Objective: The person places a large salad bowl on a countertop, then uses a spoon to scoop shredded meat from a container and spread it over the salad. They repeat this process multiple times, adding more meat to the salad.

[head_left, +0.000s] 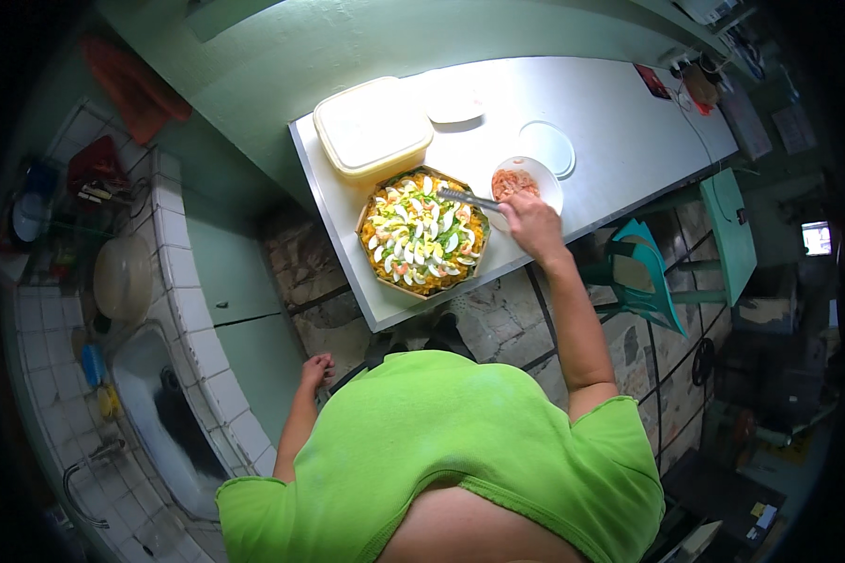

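Observation:
My right hand (pixel 532 225) is closed around a pair of metal tongs (pixel 469 198). Their tips reach over the upper right part of an octagonal tray (pixel 363 208) of orange noodles, topped with egg slices (pixel 421 228), chopped greens and a few shrimp. Whether the tips grip anything is too small to tell. Under and beside my right hand stands a white bowl (pixel 553 190) with pinkish-orange shrimp (pixel 514 182) in it. Away from the table, my left hand (pixel 318 370) hangs low at my side, fingers curled in, with nothing visible in them.
On the white table (pixel 620 131) sit a lidded, cream-coloured tub (pixel 374 127), a white dish (pixel 456 103) and a round, pale lid (pixel 547 150). A teal chair (pixel 650 281) is near the table's right front edge. To the left runs a tiled counter with a sink (pixel 164 422).

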`<state>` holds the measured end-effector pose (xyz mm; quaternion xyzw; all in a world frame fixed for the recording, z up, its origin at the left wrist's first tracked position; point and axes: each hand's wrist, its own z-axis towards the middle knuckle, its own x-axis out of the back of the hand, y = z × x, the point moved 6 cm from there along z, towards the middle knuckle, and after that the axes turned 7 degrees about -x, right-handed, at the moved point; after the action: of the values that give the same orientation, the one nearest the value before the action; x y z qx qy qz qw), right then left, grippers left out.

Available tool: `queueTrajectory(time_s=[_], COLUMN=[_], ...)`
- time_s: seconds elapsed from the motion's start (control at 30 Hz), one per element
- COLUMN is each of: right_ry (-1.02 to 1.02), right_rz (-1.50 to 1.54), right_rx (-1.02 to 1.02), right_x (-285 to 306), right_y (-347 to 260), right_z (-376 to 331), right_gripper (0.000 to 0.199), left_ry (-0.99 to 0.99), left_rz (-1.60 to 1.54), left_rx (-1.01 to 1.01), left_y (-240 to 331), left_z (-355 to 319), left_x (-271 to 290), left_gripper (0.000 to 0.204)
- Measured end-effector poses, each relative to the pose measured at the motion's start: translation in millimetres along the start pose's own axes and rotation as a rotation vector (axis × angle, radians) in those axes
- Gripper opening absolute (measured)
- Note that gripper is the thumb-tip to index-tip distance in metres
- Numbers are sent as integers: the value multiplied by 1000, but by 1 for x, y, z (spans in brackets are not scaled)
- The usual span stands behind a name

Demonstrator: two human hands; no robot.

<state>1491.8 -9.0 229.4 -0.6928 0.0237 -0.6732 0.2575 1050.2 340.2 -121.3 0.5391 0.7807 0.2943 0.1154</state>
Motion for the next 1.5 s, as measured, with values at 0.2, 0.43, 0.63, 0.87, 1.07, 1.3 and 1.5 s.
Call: queueTrajectory(time_s=[0.2, 0.43, 0.63, 0.87, 1.07, 1.3, 1.5], right_ry=[190, 166, 198, 115, 205, 144, 64], right_rz=[-83, -267, -154, -27, 17, 446, 103], right_rx=[-227, -309, -349, -525, -479, -103, 219], right_x=[62, 27, 14, 8, 14, -17, -63], right_y=[90, 111, 117, 134, 137, 57, -31], right_z=[4, -2, 4, 20, 12, -29, -34], right_gripper=[25, 21, 27, 33, 30, 18, 14], left_ry=[-293, -179, 848, 499, 234, 128, 129], left_rz=[-86, -169, 245, 471, 359, 196, 32], left_rx=[-106, -1040, -1128, -469, 20, 178, 80], left_y=[154, 428, 408, 153, -5, -34, 1], left_z=[-36, -69, -30, 39, -5, -20, 5], left_x=[-51, -93, 64, 77, 39, 35, 33], left_gripper=[35, 85, 89, 99, 89, 68, 55])
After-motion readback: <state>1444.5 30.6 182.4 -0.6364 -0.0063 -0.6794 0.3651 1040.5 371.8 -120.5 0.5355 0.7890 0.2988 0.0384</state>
